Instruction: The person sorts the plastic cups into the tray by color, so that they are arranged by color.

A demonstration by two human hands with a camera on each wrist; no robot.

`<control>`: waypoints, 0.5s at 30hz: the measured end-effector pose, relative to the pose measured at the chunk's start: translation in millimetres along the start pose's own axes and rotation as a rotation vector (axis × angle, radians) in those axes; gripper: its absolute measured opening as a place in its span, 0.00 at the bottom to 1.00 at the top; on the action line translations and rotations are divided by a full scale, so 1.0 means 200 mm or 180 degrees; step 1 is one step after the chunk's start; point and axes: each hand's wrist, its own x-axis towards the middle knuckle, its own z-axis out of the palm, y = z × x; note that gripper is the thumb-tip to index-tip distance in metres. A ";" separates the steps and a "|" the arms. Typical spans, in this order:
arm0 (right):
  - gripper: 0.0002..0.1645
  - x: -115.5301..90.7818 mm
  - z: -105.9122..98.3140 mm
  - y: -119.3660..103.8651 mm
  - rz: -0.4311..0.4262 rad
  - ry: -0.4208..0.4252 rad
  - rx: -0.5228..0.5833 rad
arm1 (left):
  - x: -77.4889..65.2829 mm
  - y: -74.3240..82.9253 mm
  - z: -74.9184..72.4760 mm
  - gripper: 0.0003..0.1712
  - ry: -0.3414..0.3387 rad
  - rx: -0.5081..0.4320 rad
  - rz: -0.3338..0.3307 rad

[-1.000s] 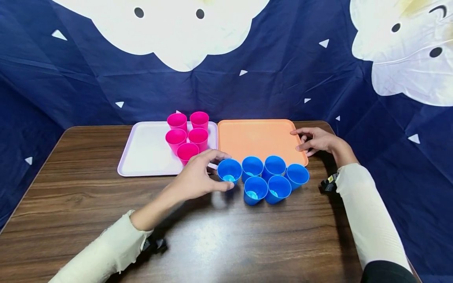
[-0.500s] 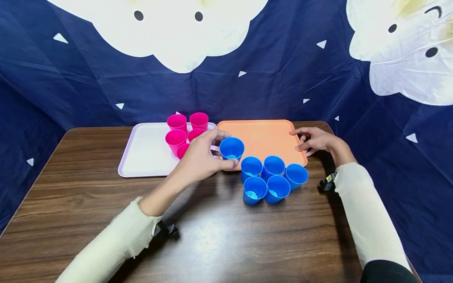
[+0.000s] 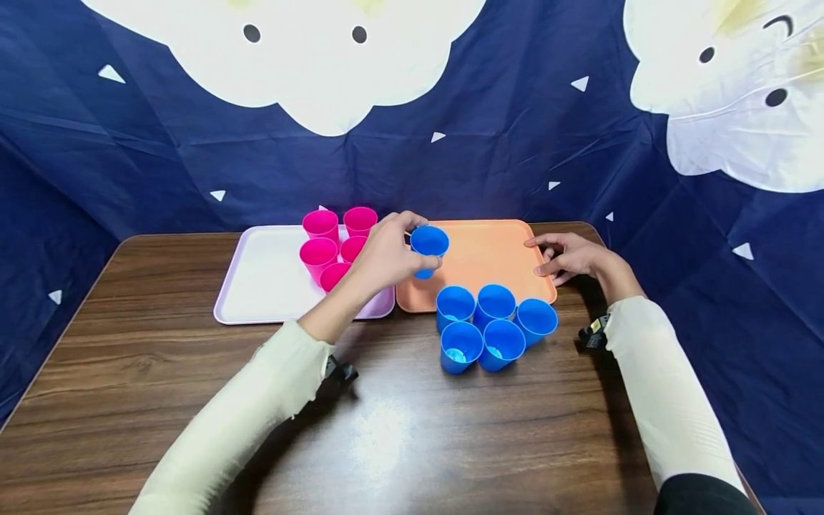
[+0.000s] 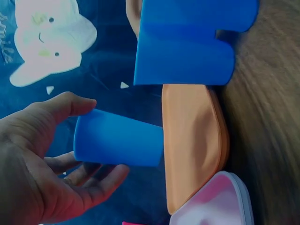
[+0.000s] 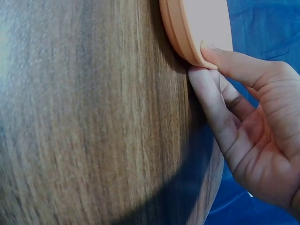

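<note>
My left hand (image 3: 388,252) grips a blue cup (image 3: 429,242) by its sides, with the thumb and fingers around its upper part. That cup is upright over the left part of the orange tray (image 3: 483,250). In the left wrist view its base looks level with the tray surface; I cannot tell whether they touch. My right hand (image 3: 573,255) pinches the tray's right edge, thumb (image 5: 234,63) on the rim and a finger against its outside. Several more blue cups (image 3: 461,347) stand upright together on the table, just before the tray.
A white tray with a lilac rim (image 3: 264,275) lies left of the orange one, bearing several pink cups (image 3: 318,254) on its right half. My left forearm partly covers them. The brown wooden table (image 3: 161,393) ends at a dark blue cloth backdrop (image 3: 322,172).
My left hand has carried the blue cup from the table, left of the other blue cups, away from me and over the orange tray. The right hand has kept its place on the tray edge.
</note>
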 end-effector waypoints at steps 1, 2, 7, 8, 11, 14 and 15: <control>0.50 0.00 0.00 0.00 -0.0003 0.0001 -0.0005 | 0.02 0.00 0.01 0.40 0.0011 0.0007 -0.0041; 0.49 0.00 0.00 0.00 -0.0005 -0.0001 -0.0010 | 0.04 0.00 0.02 0.39 0.0026 0.0011 -0.0074; 0.49 -0.01 0.00 -0.01 -0.0007 -0.0009 -0.0013 | 0.15 -0.02 0.06 0.39 0.0085 0.0044 -0.0286; 0.49 -0.01 0.00 -0.01 -0.0006 -0.0006 -0.0012 | 0.19 -0.04 0.08 0.39 0.0105 0.0082 -0.0348; 0.49 -0.02 0.00 -0.01 0.0001 0.0010 -0.0002 | 0.26 -0.06 0.11 0.42 0.0139 0.0097 -0.0527; 0.49 -0.01 0.01 0.00 -0.0003 0.0019 -0.0001 | 0.31 -0.07 0.14 0.43 0.0194 0.0061 -0.0613; 0.49 -0.01 0.01 0.00 -0.0005 0.0019 -0.0006 | 0.30 -0.06 0.14 0.43 0.0213 0.0006 -0.0606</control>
